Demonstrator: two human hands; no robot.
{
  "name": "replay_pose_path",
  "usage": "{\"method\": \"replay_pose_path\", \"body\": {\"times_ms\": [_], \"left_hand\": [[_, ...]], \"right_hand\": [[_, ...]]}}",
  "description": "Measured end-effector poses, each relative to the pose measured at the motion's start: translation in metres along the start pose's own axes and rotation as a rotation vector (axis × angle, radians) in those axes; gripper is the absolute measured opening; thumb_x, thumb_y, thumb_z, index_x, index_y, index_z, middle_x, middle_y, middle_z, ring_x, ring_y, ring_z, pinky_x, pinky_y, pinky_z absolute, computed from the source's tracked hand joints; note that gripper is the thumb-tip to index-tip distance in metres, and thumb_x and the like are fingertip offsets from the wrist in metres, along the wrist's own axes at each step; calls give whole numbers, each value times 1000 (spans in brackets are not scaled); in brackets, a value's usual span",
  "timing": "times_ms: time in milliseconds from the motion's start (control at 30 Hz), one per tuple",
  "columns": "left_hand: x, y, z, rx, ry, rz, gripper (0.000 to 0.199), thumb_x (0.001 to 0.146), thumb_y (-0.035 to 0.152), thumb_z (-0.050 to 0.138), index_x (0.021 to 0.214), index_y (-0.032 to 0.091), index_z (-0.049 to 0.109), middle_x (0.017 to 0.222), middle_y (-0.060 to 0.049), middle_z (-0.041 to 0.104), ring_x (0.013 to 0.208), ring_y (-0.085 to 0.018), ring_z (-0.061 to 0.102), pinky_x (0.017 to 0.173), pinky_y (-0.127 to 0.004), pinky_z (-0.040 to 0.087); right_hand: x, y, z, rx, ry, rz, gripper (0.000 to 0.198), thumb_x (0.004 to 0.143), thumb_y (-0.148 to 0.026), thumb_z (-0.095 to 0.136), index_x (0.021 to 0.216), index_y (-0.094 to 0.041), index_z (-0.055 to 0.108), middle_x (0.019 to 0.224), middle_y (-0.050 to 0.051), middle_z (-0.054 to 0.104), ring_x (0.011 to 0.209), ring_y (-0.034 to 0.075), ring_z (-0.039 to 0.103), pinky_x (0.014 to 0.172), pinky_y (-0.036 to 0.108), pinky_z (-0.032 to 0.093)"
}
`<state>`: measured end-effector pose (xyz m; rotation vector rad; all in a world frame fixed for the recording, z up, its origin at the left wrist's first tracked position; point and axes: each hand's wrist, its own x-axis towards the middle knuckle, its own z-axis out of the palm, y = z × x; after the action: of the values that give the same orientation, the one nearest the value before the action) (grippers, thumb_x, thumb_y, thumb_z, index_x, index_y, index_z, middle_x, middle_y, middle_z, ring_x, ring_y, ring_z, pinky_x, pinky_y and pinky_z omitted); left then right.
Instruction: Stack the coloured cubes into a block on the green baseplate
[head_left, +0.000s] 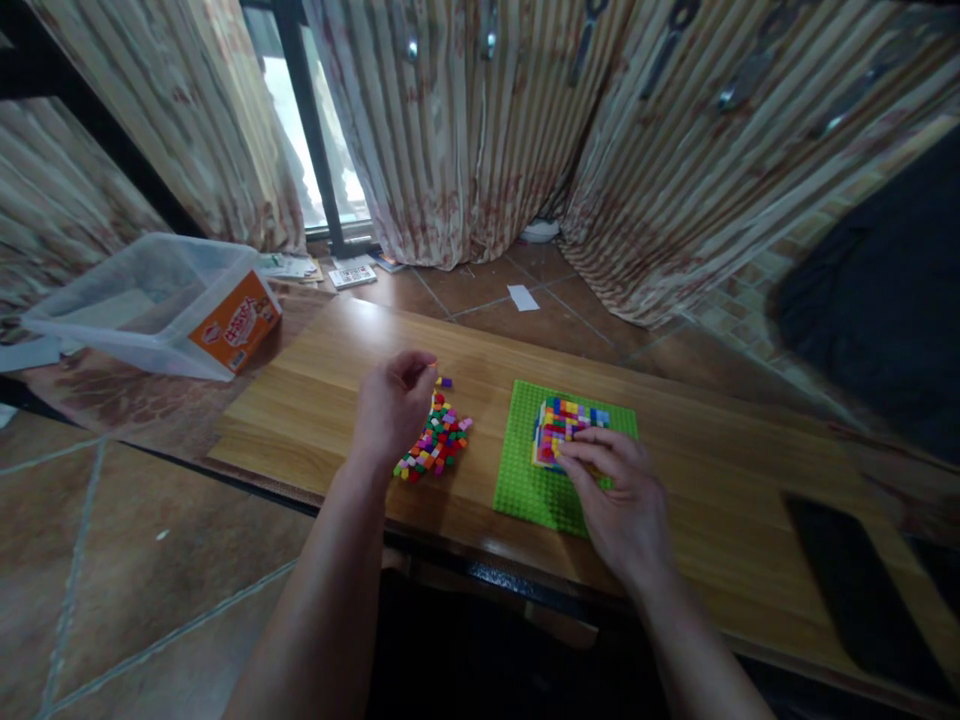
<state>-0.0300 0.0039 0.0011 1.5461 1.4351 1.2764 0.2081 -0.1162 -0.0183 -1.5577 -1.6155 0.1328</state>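
Note:
A green studded baseplate [517, 480] lies on the wooden table. On it stands a low block built of multicoloured toy bricks [553, 425]. My right hand [626, 490] is over the plate, thumb and forefinger pinched on a small yellow toy brick at the block's near side. The hand covers part of the block. To the left, a loose pile of small coloured bricks [442, 440] is spread on the table. My left hand [394, 405] hovers at the pile's left side with fingers closed together. What they hold, if anything, is hidden.
A clear plastic bin [150, 310] with an orange label stands at the left end of the wooden table [300, 400]. A dark flat object [862, 580] lies at the right end. Beyond are striped curtains [465, 150] and a paper [523, 298] on the tiled floor.

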Motion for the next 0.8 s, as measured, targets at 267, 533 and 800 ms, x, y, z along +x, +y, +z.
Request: {"method": "replay_pose_path", "body": {"times_ms": [267,533,800], "left_hand": [[0,3,-1,11,18,4,17,78,26,63,88,16,74,76,-2,72,69,-15,64,59,-23,46],[0,2,-2,17,17,15,18,79,26,62,88,16,74,76,-3,71,69,-15,64,59,-24,45],[1,-3,0,-3,13,12,19,79,27,63,89,16,74,79,-4,73,70,-16,65,61,-23,46]], "right_hand": [[-2,5,7,-69,43,6,15,89,-38,66,85,-30,77,111,5,65,105,26,57,92,49,45],[-2,5,8,-56,71,24,13,87,-38,69,82,-27,76,108,5,66,101,25,58,90,46,46],[-2,7,10,-57,68,3,14,87,-36,68,80,-28,76,104,5,67,101,25,58,90,46,45]]}}
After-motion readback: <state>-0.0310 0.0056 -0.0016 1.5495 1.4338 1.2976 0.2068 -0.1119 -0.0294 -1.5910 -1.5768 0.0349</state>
